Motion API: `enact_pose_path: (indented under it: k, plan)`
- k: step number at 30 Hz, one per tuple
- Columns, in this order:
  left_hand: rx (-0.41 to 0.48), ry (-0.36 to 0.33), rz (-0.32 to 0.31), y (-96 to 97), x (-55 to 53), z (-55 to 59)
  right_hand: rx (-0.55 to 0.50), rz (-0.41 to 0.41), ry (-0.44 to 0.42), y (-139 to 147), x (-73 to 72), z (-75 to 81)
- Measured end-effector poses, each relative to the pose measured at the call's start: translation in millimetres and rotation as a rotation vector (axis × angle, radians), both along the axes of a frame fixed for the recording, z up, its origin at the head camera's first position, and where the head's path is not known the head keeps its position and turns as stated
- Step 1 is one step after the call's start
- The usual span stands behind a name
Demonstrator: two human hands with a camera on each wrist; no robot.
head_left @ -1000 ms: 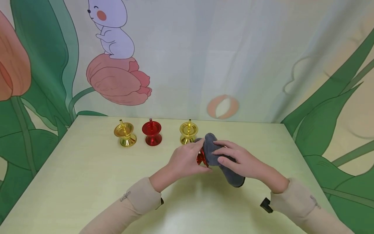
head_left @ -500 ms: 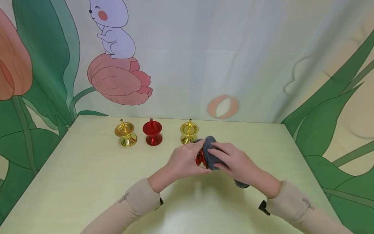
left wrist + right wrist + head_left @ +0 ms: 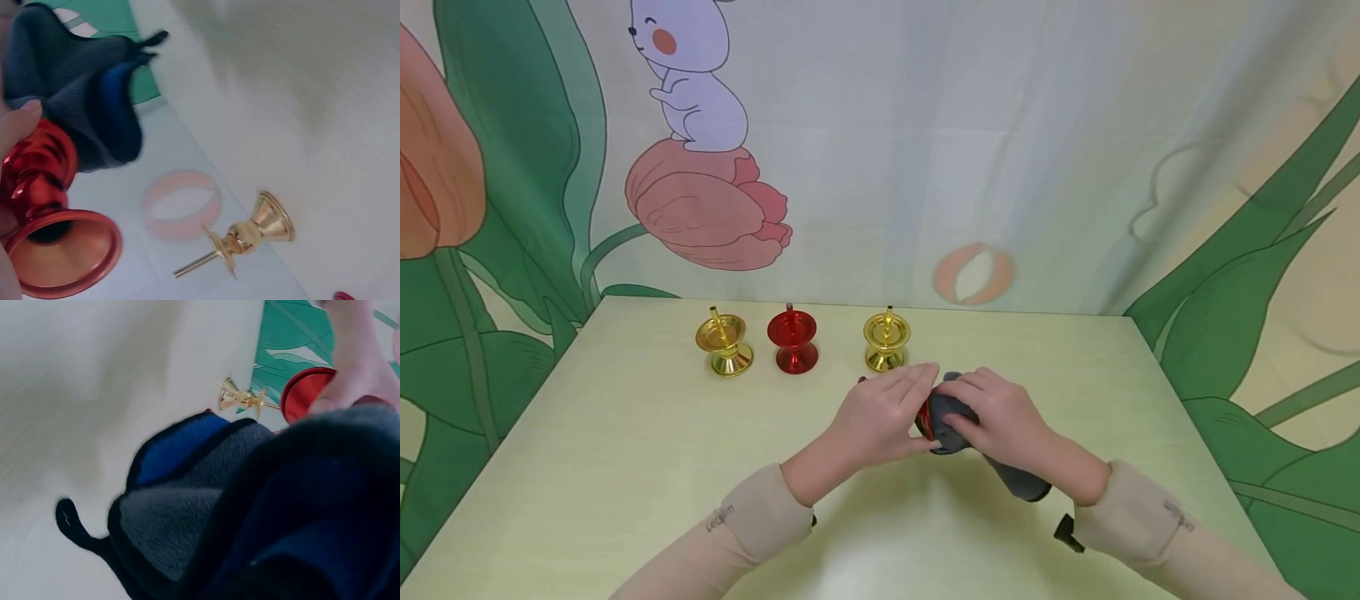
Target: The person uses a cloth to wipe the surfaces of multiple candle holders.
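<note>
In the head view my left hand (image 3: 880,417) grips a red metal candle holder (image 3: 926,422), mostly covered by the fingers. The left wrist view shows its hollow base (image 3: 62,256) facing the camera, with thumb and fingers around the body. My right hand (image 3: 1003,421) holds a folded dark grey cloth (image 3: 1018,480) with curled fingers, pressing it to the holder's dish end. Black edging, a blue inner side and a hanging loop show on the cloth (image 3: 169,531) in the right wrist view. Both hands are close together above the table.
Along the table's (image 3: 647,467) back stand a gold candle holder (image 3: 730,360), a red one (image 3: 793,333) and another gold one (image 3: 886,335), each with an upright spike. Behind them hangs a printed curtain (image 3: 865,167) with flowers and a white animal.
The right hand has shifted slightly down and left, gathering the cloth more tightly around the holder. The left hand has tilted the holder, and the held pair sits a little lower. The standing holders have not moved.
</note>
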State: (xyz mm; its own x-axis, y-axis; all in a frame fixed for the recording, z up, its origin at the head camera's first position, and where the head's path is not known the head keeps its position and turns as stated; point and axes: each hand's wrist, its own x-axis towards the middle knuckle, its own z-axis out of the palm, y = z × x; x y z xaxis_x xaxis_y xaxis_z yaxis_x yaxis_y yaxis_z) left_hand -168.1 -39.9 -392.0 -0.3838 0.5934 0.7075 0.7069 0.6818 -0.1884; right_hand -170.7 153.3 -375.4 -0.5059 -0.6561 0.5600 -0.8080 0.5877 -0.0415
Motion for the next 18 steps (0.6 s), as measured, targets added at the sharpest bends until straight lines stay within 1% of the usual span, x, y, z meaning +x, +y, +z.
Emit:
enact_pose_path:
  k: [1, 2, 3, 4, 6, 8, 10, 12, 14, 15, 16, 17, 18]
  plan:
    - [-0.001, 0.042, -0.007, 0.2, -0.5, -1.3, -0.001, -0.011, -0.026, -0.3, 0.5, 1.2]
    - [-0.004, 0.062, -0.013, 0.2, -0.7, -2.6, 0.001, -0.019, -0.048, -0.3, 0.9, 2.1]
    - [-0.007, 0.060, -0.019, -0.2, -1.0, -3.8, 0.003, -0.022, -0.064, -0.2, 1.4, 2.8]
    - [-0.009, 0.037, -0.029, -0.6, -1.1, -4.6, 0.009, -0.023, -0.071, 0.1, 1.7, 3.1]
    - [-0.012, -0.056, -0.053, -2.1, -1.2, -4.3, 0.029, -0.019, -0.046, 1.2, 1.8, 2.8]
    - [-0.022, -0.176, -0.069, -4.0, -2.1, -2.2, 0.046, 0.002, 0.013, 2.2, 0.9, 1.5]
    - [-0.035, -0.281, -0.081, -5.7, -3.7, 1.3, 0.049, 0.035, 0.082, 2.5, -0.7, -0.2]
    - [-0.043, -0.359, -0.091, -6.9, -5.3, 4.5, 0.045, 0.070, 0.138, 2.4, -2.5, -1.8]
    - [-0.038, -0.407, -0.103, -7.4, -6.7, 5.6, 0.034, 0.095, 0.161, 1.9, -3.6, -3.2]
    - [-0.033, -0.412, -0.105, -7.3, -7.1, 5.2, 0.027, 0.101, 0.162, 1.5, -3.8, -3.7]
    - [-0.026, -0.400, -0.107, -7.0, -7.6, 3.8, 0.021, 0.102, 0.159, 1.3, -4.0, -4.5]
    - [-0.017, -0.368, -0.112, -6.4, -8.0, 2.0, 0.016, 0.096, 0.154, 1.0, -4.0, -5.1]
    - [-0.014, -0.315, -0.106, -5.5, -8.1, -0.1, 0.008, 0.086, 0.147, 0.6, -4.2, -5.8]
